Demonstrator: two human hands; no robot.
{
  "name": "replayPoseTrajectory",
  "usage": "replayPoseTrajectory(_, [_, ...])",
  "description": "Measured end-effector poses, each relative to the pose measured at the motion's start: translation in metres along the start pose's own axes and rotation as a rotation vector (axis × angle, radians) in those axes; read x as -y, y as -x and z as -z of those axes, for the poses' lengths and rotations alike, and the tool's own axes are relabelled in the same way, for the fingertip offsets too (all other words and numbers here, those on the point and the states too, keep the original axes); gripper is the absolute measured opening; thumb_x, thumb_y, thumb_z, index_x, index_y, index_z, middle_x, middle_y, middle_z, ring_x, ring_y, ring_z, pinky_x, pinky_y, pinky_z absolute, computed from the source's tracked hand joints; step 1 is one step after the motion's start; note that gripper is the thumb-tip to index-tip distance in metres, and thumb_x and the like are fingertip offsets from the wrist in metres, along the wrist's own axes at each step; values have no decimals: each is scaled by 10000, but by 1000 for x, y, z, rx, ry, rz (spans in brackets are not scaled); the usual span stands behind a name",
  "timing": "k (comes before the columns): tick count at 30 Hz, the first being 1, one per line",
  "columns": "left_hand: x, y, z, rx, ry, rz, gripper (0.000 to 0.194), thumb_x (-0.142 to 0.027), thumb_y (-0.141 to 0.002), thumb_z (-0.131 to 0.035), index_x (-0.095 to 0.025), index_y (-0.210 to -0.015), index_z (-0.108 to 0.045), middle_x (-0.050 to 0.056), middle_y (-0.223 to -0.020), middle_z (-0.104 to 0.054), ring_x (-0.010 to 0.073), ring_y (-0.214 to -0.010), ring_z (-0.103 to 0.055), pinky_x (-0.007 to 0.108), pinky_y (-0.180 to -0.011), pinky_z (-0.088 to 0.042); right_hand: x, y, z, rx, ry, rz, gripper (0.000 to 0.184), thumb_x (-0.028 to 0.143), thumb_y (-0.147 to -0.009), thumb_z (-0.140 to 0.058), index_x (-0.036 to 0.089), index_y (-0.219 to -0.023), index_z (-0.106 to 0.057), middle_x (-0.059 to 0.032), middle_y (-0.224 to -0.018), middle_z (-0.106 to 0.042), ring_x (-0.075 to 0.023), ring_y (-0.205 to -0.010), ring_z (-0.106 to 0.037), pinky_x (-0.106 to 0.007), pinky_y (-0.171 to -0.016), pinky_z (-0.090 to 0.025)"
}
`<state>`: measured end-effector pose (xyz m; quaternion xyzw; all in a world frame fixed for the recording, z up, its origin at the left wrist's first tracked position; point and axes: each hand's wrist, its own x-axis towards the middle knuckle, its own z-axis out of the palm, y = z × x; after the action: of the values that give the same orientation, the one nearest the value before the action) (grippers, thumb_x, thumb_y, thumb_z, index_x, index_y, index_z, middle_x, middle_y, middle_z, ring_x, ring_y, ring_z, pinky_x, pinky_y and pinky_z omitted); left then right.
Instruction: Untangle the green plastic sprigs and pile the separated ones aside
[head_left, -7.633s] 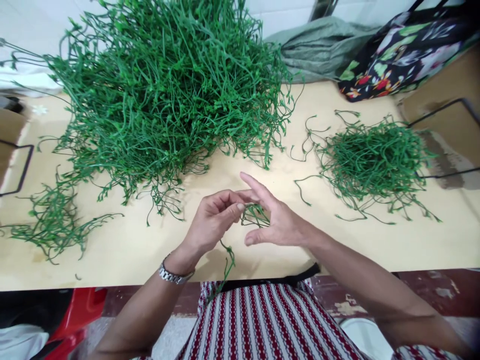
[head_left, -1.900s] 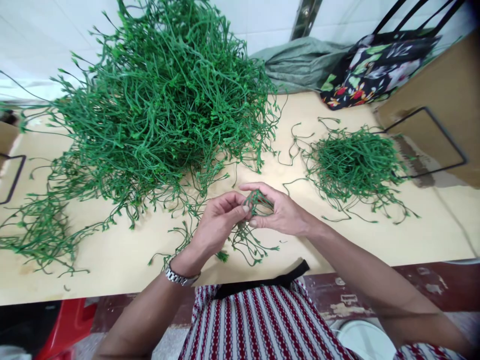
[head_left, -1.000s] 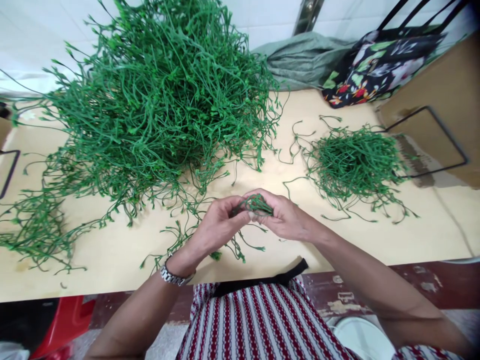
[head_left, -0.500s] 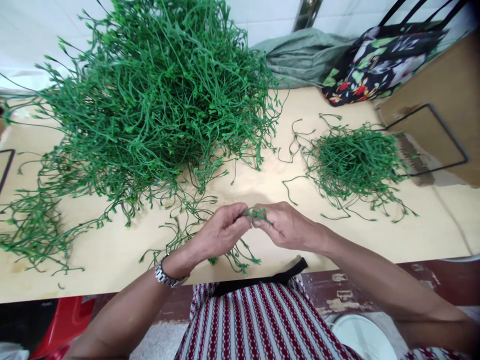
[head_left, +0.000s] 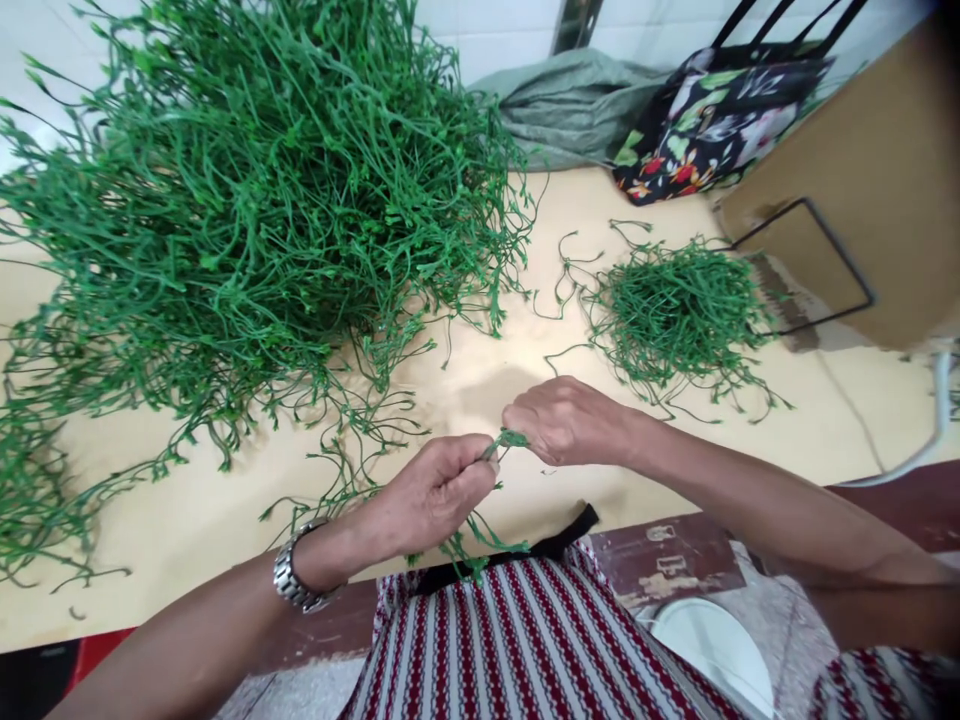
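Note:
My left hand (head_left: 439,490), with a metal-band watch (head_left: 294,570) on the wrist, is closed around several thin green plastic-looking stems (head_left: 512,438). Their loose ends hang below the palm, over the table edge. Just to the right, my right hand (head_left: 564,420) forms a fist, its fingers closed on the upper end of the same stems, which look looped or twisted between the two hands. Both hands are just above the table near its front edge. What lies inside the right fist is hidden.
A big heap of green stems (head_left: 285,190) covers the table's back left. A smaller pile (head_left: 679,305) lies right of my hands. Behind are a grey-green cloth sack (head_left: 570,105), a floral bag (head_left: 697,130) and a cardboard box (head_left: 862,190) with a black wire frame (head_left: 840,250).
My hands have moved slightly apart, and the right one has turned into a fist with its knuckles up. The stems between them now stretch across the gap. The view has shifted rightward.

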<state>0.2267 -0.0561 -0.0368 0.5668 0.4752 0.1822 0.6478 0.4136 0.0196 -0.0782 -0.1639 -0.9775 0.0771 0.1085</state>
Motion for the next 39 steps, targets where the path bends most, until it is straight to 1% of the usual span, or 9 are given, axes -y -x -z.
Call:
replayPoseTrajectory(4, [-4, 16, 6, 88, -75, -36, 271, -271, -833, -333, -190, -577, -304, -54, -519, -276, 70, -459, -256, 202, -421, -221, -23, 11, 10, 34, 148, -222, 200, 165, -835, -367, 156, -708, -520, -27, -521, -514, -103, -453, -356, -259, -464, -155])
replayPoseTrajectory(9, [2, 10, 19, -145, -120, -83, 255, -290, -822, -374, -186, -594, -326, -60, -543, -260, 66, -483, -245, 199, -431, -213, -38, 16, 26, 13, 322, -424, 227, 270, -858, -394, 149, -764, -562, -50, -548, -555, -129, -496, -442, -255, -471, -171])
replayPoseTrajectory(16, [4, -11, 18, -207, 27, -46, 249, -294, -800, -424, -170, -593, -365, -68, -541, -241, 62, -495, -207, 204, -448, -196, -72, 48, 68, -170, 711, -831, 389, 456, -873, -366, 143, -858, -597, -109, -748, -611, -191, -647, -516, -264, -505, -209])
replayPoseTrajectory(21, [14, -16, 15, -248, 196, -15, 230, -329, -766, -521, -150, -630, -473, -57, -529, -337, 57, -480, -258, 204, -447, -197, -115, 93, 78, -27, 802, -779, 694, 663, -735, -460, 124, -1167, -518, -181, -931, -624, -278, -690, -539, -322, -549, -282])
replayPoseTrajectory(23, [17, -19, 14, -277, 274, -13, 225, -332, -730, -573, -145, -623, -505, -46, -528, -388, 58, -477, -301, 202, -445, -210, -108, 93, 78, -21, 779, -798, 673, 643, -721, -505, 153, -1183, -515, -172, -1014, -621, -303, -720, -558, -356, -567, -323])
replayPoseTrajectory(26, [17, -22, 14, -304, 352, -10, 217, -319, -685, -624, -140, -598, -539, -32, -524, -442, 60, -475, -346, 199, -441, -231, -68, 71, 82, -211, 745, -835, 493, 481, -784, -540, 190, -1182, -527, -148, -1062, -616, -341, -872, -564, -425, -665, -378])
replayPoseTrajectory(30, [14, -24, 12, -330, 370, -4, 191, -288, -662, -647, -134, -579, -571, -30, -503, -464, 57, -458, -357, 196, -438, -247, -2, 19, 71, -468, 191, -315, 123, 227, -834, -527, 218, -922, -612, -30, -817, -669, -165, -756, -601, -309, -692, -451])
replayPoseTrajectory(33, [14, -24, 8, -344, 360, -16, 209, -281, -696, -615, -130, -556, -573, -32, -478, -446, 55, -448, -344, 197, -445, -254, 26, -11, 45, -392, 46, -171, 134, 275, -796, -587, 184, -891, -610, -34, -827, -664, -178, -810, -576, -335, -754, -428])
replayPoseTrajectory(39, [20, -23, 6, -385, 352, -83, 237, -275, -748, -524, -135, -563, -573, -14, -489, -470, 85, -488, -405, 215, -489, -313, 30, -23, 1, -286, -174, -301, 120, 247, -811, -533, 143, -791, -590, -47, -750, -630, -148, -698, -539, -288, -684, -420])
